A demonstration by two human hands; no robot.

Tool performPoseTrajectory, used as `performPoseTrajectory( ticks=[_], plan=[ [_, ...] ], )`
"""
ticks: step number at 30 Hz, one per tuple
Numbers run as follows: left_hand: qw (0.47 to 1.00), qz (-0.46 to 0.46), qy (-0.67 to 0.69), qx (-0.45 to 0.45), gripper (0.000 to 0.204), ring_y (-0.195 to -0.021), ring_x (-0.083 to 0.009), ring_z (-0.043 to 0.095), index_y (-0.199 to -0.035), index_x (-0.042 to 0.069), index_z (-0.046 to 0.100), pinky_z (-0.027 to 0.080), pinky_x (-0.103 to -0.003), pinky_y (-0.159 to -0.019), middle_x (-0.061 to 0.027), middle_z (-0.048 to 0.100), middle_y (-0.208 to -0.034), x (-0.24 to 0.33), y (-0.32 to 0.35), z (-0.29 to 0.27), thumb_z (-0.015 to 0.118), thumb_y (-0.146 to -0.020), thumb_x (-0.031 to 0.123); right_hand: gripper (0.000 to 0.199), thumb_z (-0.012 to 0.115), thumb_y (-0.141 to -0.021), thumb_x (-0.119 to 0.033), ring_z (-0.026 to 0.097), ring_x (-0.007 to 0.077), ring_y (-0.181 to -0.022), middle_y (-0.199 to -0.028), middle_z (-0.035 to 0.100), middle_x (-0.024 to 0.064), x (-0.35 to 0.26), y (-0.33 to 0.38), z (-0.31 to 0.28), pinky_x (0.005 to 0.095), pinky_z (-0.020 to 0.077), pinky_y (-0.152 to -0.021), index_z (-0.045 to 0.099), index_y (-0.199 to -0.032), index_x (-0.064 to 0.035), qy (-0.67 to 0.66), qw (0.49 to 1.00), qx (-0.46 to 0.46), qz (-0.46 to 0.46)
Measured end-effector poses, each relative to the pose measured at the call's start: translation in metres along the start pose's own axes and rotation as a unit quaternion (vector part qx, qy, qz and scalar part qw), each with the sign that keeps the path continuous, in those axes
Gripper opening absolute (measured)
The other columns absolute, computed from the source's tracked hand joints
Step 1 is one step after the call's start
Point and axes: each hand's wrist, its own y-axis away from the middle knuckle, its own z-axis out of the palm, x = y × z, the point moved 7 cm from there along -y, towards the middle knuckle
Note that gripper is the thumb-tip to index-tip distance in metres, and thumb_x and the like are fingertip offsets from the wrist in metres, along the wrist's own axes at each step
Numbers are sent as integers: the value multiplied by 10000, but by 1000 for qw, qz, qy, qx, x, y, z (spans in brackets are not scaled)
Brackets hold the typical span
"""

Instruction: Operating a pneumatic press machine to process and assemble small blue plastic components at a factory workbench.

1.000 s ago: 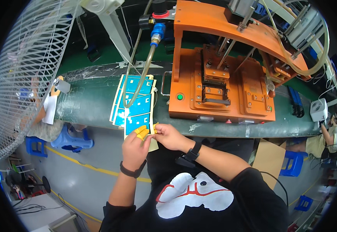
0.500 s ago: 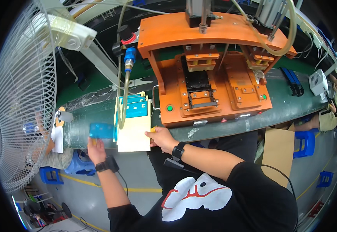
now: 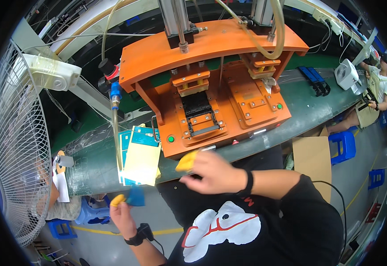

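Okay, from my end: I had the left hand [image 3: 121,218] closed on a small blue piece [image 3: 136,196], gripped at its left side by fingers wearing a yellow cap [image 3: 117,200]. The piece sat just off the front edge of the bench [image 3: 84,176], close to the near edge of the sheet stack [image 3: 124,146]; it was smeared, so I couldn't read which face was up. Right hand [image 3: 215,173] was open, thumb parted from its yellow-capped fingers, motion-blurred, at the bench's front edge by the near left corner of the orange press [image 3: 211,42]. Stack lay beside the press's left edge and reached the bench's front edge, pale yellow sheet [image 3: 144,157] on top, blue ones showing past its left and far edges. Clear hose [image 3: 116,137] hung along the stack's left side. A black frame [image 3: 196,106] sat in the press's left station; green button [image 3: 171,139] at the base's near left corner. Toward the bench's right end I saw a pair of dark strips [image 3: 314,80], then a small white fan [image 3: 346,75]. Wire fan guard [image 3: 16,146] covered my far left.
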Motion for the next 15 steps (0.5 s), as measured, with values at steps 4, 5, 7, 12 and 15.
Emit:
performPoseTrajectory(
  ticks=[4, 5, 7, 12, 15],
  plan=[
    [975, -10, 6, -221, 273, -987, -151, 654, -1241, -26, 604, 495, -270, -881, -99, 692, -1142, 18, 15, 102, 625, -980, 54, 313, 792, -803, -256, 573, 327, -1100, -1132, 644, 115, 9, -21, -75, 479, 446, -925, 698, -1054, -93, 306, 950, 54, 5],
    [962, -32, 11, -271, 296, -1038, -166, 651, -1254, -30, 607, 490, -294, -930, -105, 690, -1161, 18, 13, 122, 632, -963, 24, 300, 796, -804, -248, 570, 318, -1112, -1110, 653, 100, 19, -22, -76, 480, 438, -945, 702, -1036, -83, 301, 953, 24, 5],
    [946, -47, 19, -321, 323, -1090, -181, 648, -1266, -34, 610, 485, -318, -980, -111, 689, -1179, 25, 9, 159, 639, -946, -6, 203, 775, -822, -190, 580, 308, -1091, -1020, 662, 79, 33, -24, -71, 468, 442, -955, 704, -969, -70, 287, 957, -24, -3],
    [946, 38, -41, -320, 310, -1254, -203, 580, -1288, -16, 618, 458, -350, -1068, -120, 619, -1346, 50, -27, 251, 615, -982, 29, 129, 759, -834, -76, 643, 316, -898, -925, 677, 94, 14, -35, -126, 407, 508, -833, 720, -954, -47, 212, 972, 66, -74],
    [907, 199, -189, -319, 319, -1287, -269, 575, -1294, 5, 616, 423, -359, -1107, -146, 602, -1359, 59, -64, 291, 629, -983, 80, 105, 711, -912, -77, 679, 264, -774, -883, 708, 111, -9, -4, -203, 360, 510, -716, 708, -962, 15, 82, 985, 141, 54]
  ],
)
